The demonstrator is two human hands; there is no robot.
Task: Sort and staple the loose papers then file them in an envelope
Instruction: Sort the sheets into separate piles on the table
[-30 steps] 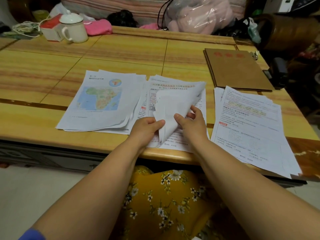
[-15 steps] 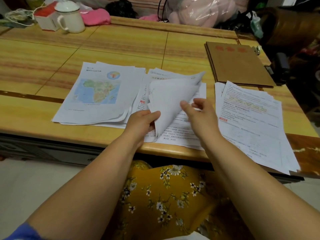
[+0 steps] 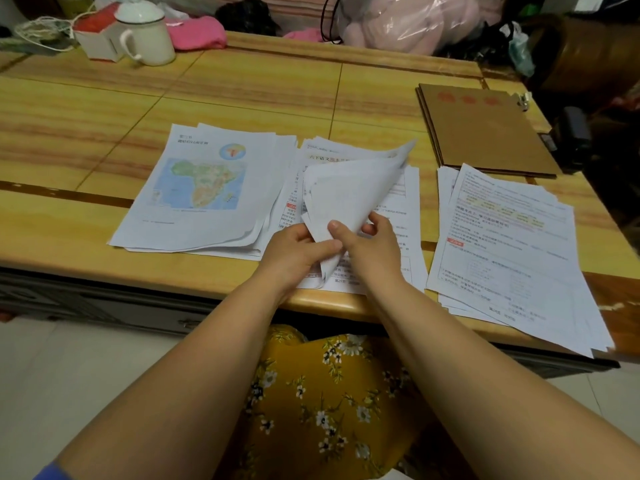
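Centrally in the frame, both hands meet over the middle pile (image 3: 391,233) of three paper piles on the table (image 3: 242,95). The left hand (image 3: 294,252) grips the near corner of several lifted sheets (image 3: 353,188), thumb on top and fingers curled beneath. The right hand (image 3: 369,244) pinches the same sheets just beside it, thumb pressed on the upper face, fingers behind. The lifted sheets curl up and over toward the upper right, their blank backs showing, while the rest of the middle pile lies flat under them.

To the left of centre lies the map pile (image 3: 204,188), its top page showing a coloured map of Africa; its right edge overlaps the middle pile. At the right lies the text pile (image 3: 509,251), fanned loosely and hanging past the table's near edge. Above it, at upper right, a brown envelope (image 3: 481,129) lies flat, touching the text pile's far edge.

In the upper left stand a white lidded mug (image 3: 147,36) and a box (image 3: 95,39) just beside it, with pink cloth (image 3: 197,32) behind.
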